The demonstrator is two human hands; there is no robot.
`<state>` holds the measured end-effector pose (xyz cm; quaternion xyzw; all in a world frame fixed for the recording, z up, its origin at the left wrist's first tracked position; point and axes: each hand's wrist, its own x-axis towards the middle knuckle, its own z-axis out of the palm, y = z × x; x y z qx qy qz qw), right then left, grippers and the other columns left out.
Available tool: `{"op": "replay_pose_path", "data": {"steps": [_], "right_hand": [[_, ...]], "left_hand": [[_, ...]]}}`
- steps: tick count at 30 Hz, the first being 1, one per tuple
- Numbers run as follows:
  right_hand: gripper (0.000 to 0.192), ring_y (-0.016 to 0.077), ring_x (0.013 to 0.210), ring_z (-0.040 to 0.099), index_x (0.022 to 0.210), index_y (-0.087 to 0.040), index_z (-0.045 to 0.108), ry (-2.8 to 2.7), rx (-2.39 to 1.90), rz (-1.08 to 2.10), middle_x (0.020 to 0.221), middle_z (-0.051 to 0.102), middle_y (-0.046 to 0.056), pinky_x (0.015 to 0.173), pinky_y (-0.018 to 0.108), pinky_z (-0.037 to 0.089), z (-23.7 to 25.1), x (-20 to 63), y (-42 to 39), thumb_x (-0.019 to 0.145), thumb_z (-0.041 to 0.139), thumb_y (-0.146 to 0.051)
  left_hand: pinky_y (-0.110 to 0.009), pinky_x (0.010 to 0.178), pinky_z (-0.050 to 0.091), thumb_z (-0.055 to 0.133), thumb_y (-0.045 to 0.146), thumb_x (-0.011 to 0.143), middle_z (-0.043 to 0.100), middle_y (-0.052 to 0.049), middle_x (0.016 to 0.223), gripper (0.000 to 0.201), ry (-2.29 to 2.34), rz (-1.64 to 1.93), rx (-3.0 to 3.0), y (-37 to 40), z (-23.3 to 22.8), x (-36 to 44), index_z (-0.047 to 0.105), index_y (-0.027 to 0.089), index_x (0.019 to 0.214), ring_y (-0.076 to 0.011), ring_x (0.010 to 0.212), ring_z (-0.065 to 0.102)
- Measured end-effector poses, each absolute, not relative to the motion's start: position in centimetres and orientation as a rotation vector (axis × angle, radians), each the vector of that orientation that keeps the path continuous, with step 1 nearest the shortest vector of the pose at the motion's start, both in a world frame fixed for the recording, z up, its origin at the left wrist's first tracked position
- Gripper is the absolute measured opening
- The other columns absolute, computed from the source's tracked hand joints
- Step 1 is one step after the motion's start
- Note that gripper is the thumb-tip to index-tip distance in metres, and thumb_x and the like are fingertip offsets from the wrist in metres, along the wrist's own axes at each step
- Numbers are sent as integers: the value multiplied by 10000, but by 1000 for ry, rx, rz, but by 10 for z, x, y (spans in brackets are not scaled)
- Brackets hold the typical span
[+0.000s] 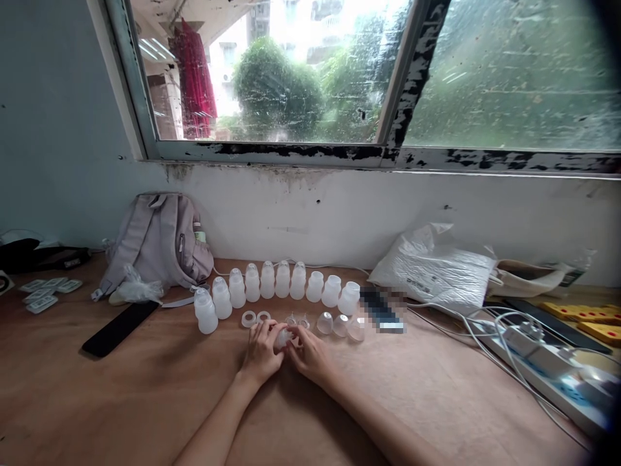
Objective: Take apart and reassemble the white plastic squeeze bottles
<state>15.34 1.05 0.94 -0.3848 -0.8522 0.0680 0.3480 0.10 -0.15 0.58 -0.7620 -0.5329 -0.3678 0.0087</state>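
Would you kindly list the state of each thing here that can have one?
Left hand: closed on a small white part.
Right hand: pinching the same part.
Bottles: upright, in an arc.
Clear caps: loose on the table.
Phone: flat, screen dark.
Backpack: leaning on the wall.

Head view, forward-down over the table (pixel 145 388)

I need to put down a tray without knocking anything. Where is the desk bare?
Bare desk lies left of the forearms, in front of the black phone. Another patch lies right of the right hand, before the power strip. The bottles and caps crowd the middle.
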Motion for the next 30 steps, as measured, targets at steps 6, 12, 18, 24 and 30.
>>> {"op": "replay_pose_path", "data": {"steps": [6, 12, 18, 24, 30], "right_hand": [[156, 133, 623, 551, 883, -188, 486, -2112, -1086, 242, 751, 590, 27, 555, 212, 420, -4, 156, 16, 728, 468, -184], [150, 125, 570, 518, 766, -203, 464, -2081, -1161, 216, 652, 550, -2, 537, 203, 399, -10, 153, 18, 638, 464, -124], [151, 118, 556, 496, 728, -208, 447, -2081, -1157, 203, 633, 532, -9, 530, 194, 381, -10, 153, 20, 622, 442, -101], [141, 116, 549, 488, 699, -210, 426, -2091, -1159, 198, 620, 524, -14, 526, 192, 368, -9, 152, 20, 619, 436, -94], [133, 126, 564, 500, 680, -215, 420, -2089, -1196, 198, 619, 536, -13, 537, 201, 371, -14, 154, 22, 629, 442, -94]], "left_hand": [[-390, 877, 340, 519, 136, 677, 532, -46, 999, 435, -1613, -1064, -2504, -2, 5, 3, 505, 259, 1094, -215, 966, 475], [-397, 900, 315, 533, 125, 658, 555, -47, 1017, 479, -1611, -1046, -2564, -5, 7, 5, 495, 257, 1117, -221, 979, 476], [-396, 905, 307, 535, 110, 655, 564, -40, 1035, 495, -1610, -1058, -2579, -5, 8, 6, 493, 261, 1125, -219, 985, 471], [-394, 897, 323, 537, 104, 648, 570, -38, 1037, 500, -1603, -1023, -2569, -4, 7, 6, 498, 263, 1121, -218, 982, 482], [-394, 902, 314, 565, 153, 655, 581, -35, 1015, 449, -1610, -1013, -2572, -5, 6, 7, 518, 255, 1090, -213, 968, 487]]}}
